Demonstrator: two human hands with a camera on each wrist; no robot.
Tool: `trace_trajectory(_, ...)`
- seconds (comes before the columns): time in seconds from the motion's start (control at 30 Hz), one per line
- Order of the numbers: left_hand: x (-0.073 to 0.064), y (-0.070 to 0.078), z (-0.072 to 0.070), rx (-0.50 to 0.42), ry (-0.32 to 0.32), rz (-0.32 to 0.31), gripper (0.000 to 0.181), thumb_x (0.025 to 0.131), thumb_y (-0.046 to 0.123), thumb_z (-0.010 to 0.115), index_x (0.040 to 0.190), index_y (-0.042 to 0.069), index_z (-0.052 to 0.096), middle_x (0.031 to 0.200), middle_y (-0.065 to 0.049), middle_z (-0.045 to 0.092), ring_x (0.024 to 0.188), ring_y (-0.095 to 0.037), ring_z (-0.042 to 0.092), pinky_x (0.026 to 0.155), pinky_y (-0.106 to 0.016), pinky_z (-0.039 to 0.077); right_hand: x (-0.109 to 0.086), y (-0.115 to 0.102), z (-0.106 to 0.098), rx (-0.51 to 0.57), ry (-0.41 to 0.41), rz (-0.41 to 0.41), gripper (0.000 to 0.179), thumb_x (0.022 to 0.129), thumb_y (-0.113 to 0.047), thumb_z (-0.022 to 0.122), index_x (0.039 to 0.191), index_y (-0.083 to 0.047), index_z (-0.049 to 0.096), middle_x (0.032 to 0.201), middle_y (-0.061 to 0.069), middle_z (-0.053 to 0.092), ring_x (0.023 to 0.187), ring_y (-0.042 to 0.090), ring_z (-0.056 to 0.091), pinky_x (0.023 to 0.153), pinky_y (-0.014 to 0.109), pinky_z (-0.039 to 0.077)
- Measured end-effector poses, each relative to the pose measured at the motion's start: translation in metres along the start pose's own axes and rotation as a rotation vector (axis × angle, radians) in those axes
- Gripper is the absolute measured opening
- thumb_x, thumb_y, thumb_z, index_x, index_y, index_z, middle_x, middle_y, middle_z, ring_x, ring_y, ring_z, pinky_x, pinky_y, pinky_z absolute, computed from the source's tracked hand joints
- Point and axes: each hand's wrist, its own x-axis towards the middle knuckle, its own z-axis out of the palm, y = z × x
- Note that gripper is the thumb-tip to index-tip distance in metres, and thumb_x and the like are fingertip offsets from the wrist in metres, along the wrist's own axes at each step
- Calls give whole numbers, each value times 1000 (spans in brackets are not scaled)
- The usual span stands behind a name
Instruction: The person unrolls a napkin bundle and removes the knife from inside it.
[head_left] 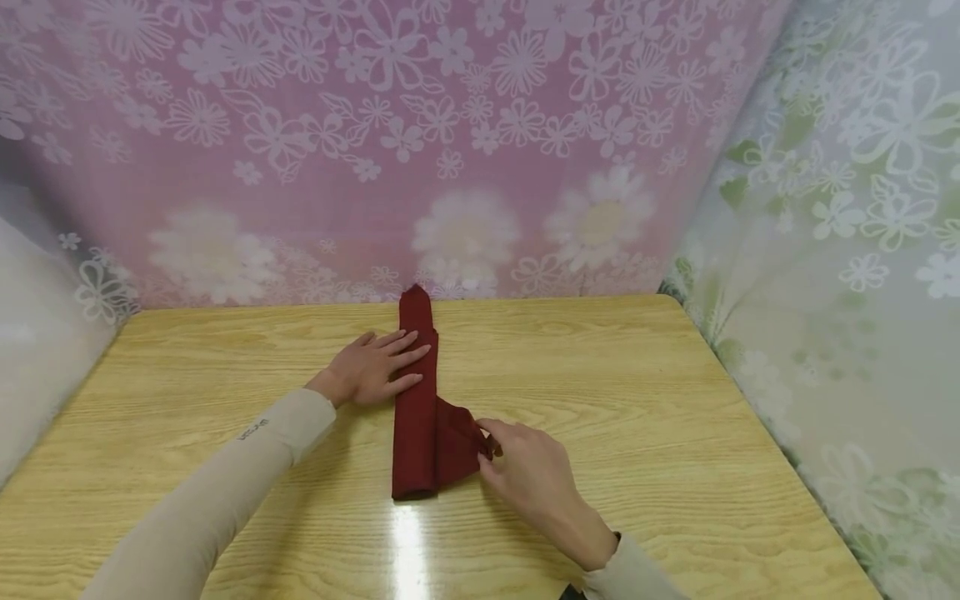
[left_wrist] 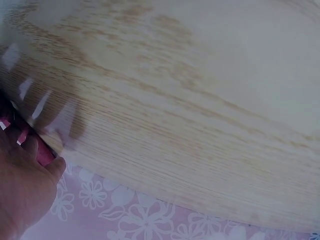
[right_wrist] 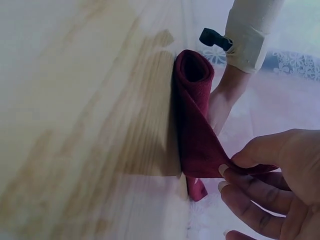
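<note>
A dark red cloth (head_left: 415,442), rolled or folded into a long narrow strip, lies lengthwise on the wooden table. Its far end reaches the table's back edge. My left hand (head_left: 375,371) rests on the upper part of the strip with its fingers spread straight across it. On the right side a loose flap slants out from the roll, and my right hand (head_left: 528,462) pinches the flap's corner between thumb and fingers. In the right wrist view the near end of the cloth (right_wrist: 195,130) shows as a hollow coil, and the right thumb presses the flap against the fingers.
The table (head_left: 600,358) has a light wood grain and a bright glare spot near its front. A pink curtain with white flowers (head_left: 465,150) hangs right behind the back edge, and a pale floral sheet (head_left: 847,250) borders the right side.
</note>
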Motion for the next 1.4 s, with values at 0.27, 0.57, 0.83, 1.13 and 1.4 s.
trace_trajectory(0.27, 2, -2, 1, -10, 3, 1, 61, 99, 58, 25, 153, 29, 24, 158, -2, 16, 144, -22, 13, 112, -53, 12, -8, 9, 2, -36, -9, 18, 35, 75, -19, 79, 108, -15, 70, 75, -4, 67, 61, 11, 60, 46, 24, 42)
trace_trajectory(0.57, 1, -2, 2, -15, 6, 7, 61, 99, 58, 26, 153, 27, 25, 158, -4, 16, 144, -24, 13, 112, -54, 13, -12, 16, 7, -45, -24, 27, 33, 75, -21, 79, 106, -14, 71, 77, -1, 69, 68, 17, 65, 55, 31, 50)
trace_trajectory(0.83, 0, -1, 1, -20, -2, -3, 60, 99, 58, 26, 152, 29, 24, 158, -2, 16, 144, -22, 13, 113, -53, 12, -16, 22, 9, -40, -39, 35, 29, 75, -21, 80, 101, -14, 71, 73, -4, 68, 65, 15, 63, 55, 29, 49)
trace_trajectory(1.13, 3, -3, 6, -10, 6, -4, 61, 99, 59, 25, 153, 30, 24, 158, -1, 15, 144, -22, 13, 113, -52, 13, -18, 31, 12, -64, -52, 54, 21, 75, -30, 79, 90, -16, 72, 68, -9, 64, 63, 12, 59, 56, 29, 48)
trace_trajectory(1.4, 2, -3, 5, -8, -7, -7, 62, 99, 59, 23, 153, 30, 22, 158, -1, 14, 144, -21, 12, 113, -52, 13, -19, 37, 11, -100, -66, 50, 19, 75, -32, 77, 84, -17, 72, 78, -6, 66, 70, 15, 59, 62, 31, 49)
